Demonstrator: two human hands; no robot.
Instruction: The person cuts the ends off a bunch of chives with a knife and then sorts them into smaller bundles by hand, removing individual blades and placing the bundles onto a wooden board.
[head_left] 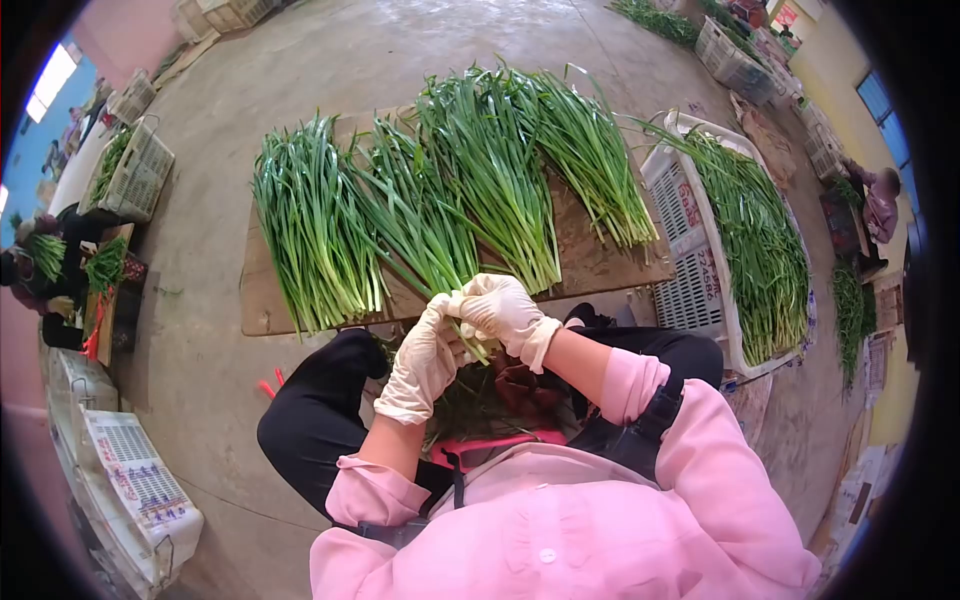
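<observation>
Concrete floor (205, 300), outer edges lost in black. Far left of the fingers: a worker (75, 240), partly cut off. Ahead of the fingers: brown board (610, 272) under loose green bundles (315, 220). Left hand (425, 355), gloved, curled round a stalk bunch (438, 258); leaves forward, stalk ends just below the fingers. Right hand (500, 312), gloved, pinching the same stalks; fingertips overlap, exact contacts hidden. Right of the fingers: white crate (690, 290) of greens; beyond, a small seated person (880, 212), detail unclear.
</observation>
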